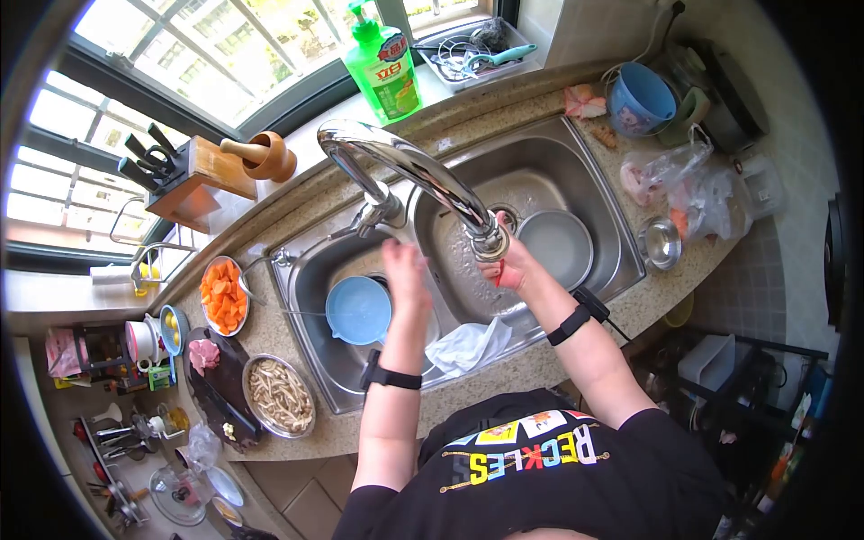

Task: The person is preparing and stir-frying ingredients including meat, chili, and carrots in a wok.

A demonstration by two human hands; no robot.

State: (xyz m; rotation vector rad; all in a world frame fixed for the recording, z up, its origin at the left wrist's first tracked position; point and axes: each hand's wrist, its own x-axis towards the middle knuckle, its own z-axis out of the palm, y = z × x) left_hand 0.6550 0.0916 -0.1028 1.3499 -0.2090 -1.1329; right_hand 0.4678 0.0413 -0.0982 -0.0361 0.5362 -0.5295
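My right hand (511,268) is at the end of the chrome faucet spout (423,175), its fingers closed about the nozzle and partly hidden by it. My left hand (407,270), smeared by motion, is raised over the left sink basin (315,279), so its fingers cannot be made out. Just below it, a light blue bowl (358,310) stands in that basin. In the wet right basin (576,180) lies a round grey pan or lid (556,250). A white cloth (470,346) hangs over the front of the sink.
Left of the sink are chopped carrots (225,292), a bowl of sliced mushrooms (279,396) and a dark cutting board (209,387) with raw meat (204,354). Behind stand a knife block (200,184) and green soap bottle (382,72). Plastic bags (697,193) and a metal bowl (661,243) sit right.
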